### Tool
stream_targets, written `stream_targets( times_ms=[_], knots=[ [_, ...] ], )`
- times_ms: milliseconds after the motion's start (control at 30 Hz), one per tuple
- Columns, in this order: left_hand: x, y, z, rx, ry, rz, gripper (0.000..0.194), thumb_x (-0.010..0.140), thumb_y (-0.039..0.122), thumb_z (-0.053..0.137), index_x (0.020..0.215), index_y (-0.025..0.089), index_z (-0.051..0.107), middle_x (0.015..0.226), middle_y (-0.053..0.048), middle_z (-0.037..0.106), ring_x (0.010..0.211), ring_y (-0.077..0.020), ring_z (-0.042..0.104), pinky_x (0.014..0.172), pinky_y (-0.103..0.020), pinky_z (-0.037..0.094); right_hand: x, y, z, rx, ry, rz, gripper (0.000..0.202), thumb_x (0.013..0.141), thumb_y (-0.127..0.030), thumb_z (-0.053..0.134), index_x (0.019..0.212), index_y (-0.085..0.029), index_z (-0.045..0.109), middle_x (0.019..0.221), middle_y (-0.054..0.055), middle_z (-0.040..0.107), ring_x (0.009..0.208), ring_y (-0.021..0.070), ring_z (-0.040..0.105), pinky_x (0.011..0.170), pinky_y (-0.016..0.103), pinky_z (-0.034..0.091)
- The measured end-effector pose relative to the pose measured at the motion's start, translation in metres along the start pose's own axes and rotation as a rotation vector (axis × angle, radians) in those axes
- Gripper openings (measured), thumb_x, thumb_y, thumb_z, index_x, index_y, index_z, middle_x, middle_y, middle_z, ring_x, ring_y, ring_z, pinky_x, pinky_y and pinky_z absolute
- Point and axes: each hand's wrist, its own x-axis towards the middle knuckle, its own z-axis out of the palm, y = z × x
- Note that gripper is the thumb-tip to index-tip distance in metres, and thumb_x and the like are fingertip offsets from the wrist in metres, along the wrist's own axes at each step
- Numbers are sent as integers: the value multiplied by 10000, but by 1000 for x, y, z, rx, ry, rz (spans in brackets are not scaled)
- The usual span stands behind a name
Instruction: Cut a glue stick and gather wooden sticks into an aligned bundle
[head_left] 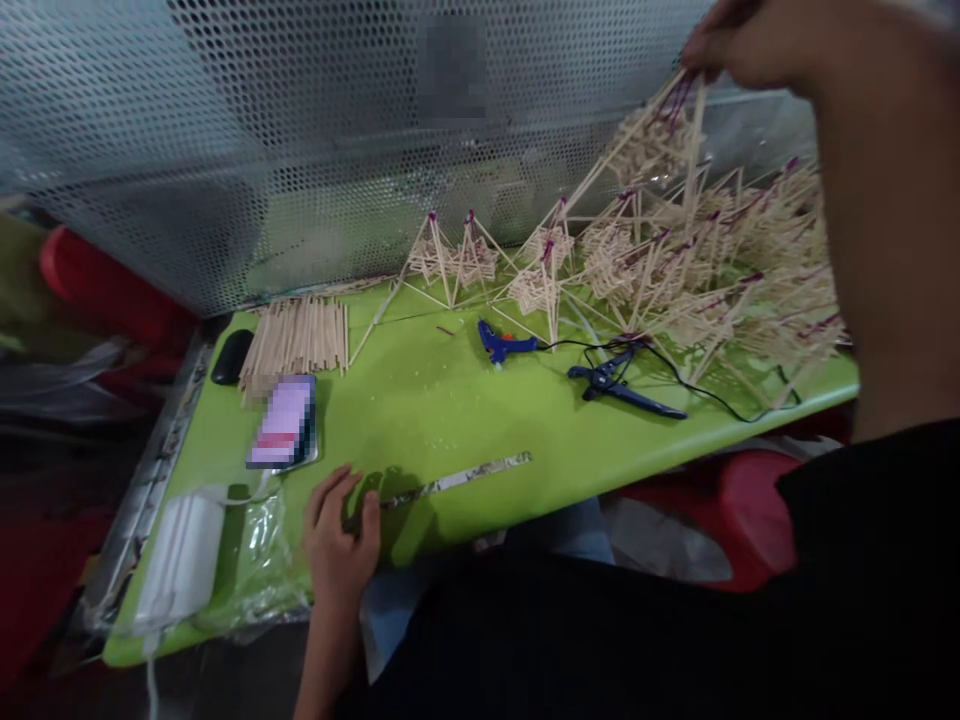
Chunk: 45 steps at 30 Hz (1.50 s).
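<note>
My right hand [750, 45], at the upper right, is closed on the top of a wooden-stick pyramid [694, 150] with purple thread at its peak. The raised pyramid hangs over many similar stick pyramids [705, 250] crowded on the right of the table. My left hand [341, 535] rests at the table's near edge with its fingers apart. Beside its thumb lies a narrow patterned strip [457, 478]; whether the hand touches it I cannot tell. Farther in lie a blue hot glue gun [501, 343] and a dark hand cutter [619, 385].
The green table [420, 400] backs onto a perforated metal panel [315, 150]. A pile of loose sticks [296, 335], a black mouse-shaped object [232, 357], a phone [283, 422] and a white power strip [180, 560] stand at left. A black cord [679, 375] crosses the right side.
</note>
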Motion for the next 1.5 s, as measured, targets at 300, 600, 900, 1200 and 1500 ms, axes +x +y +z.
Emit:
stream_targets(
  times_ms=[300, 600, 900, 1200, 1500],
  knots=[
    [-1, 1, -1, 19, 24, -20, 244, 1172, 416, 673, 1303, 229, 759, 1424, -171, 800, 1386, -360, 773, 1221, -592, 648, 37, 44, 55, -136, -44, -30, 486, 860, -451, 790, 790, 29, 802, 949, 196, 821, 850, 69, 822, 564, 156, 359],
    [0, 0, -2, 11, 10, -15, 240, 1173, 402, 680, 1307, 224, 769, 1424, -166, 803, 1379, -347, 774, 1222, -562, 641, 48, 41, 53, -145, -47, -17, 665, 854, -559, 662, 577, 46, 693, 989, 260, 770, 1124, 260, 830, 573, 283, 336],
    [-1, -4, 1, -8, 57, -1, 226, 1154, 392, 726, 1279, 218, 798, 1385, -141, 823, 1333, -327, 788, 1207, -522, 630, 57, 14, 56, -359, -112, 95, 751, 997, -633, 560, 459, -111, 510, 1169, 273, 837, 1212, 121, 801, 814, 280, 517],
    [1, -2, 0, -21, 31, -36, 209, 1151, 377, 729, 1282, 229, 796, 1410, -145, 819, 1345, -342, 784, 1201, -550, 636, 54, 55, 93, -425, -225, 66, 689, 941, -541, 603, 444, -65, 566, 1017, 200, 855, 958, -2, 784, 677, 205, 425],
    [2, 0, -1, -35, 21, -43, 227, 1160, 385, 727, 1290, 211, 793, 1424, -167, 814, 1352, -353, 782, 1202, -583, 637, 51, 68, 98, -427, -244, 49, 721, 986, -498, 516, 397, -82, 513, 971, 211, 847, 825, -50, 737, 656, 197, 402]
  ],
)
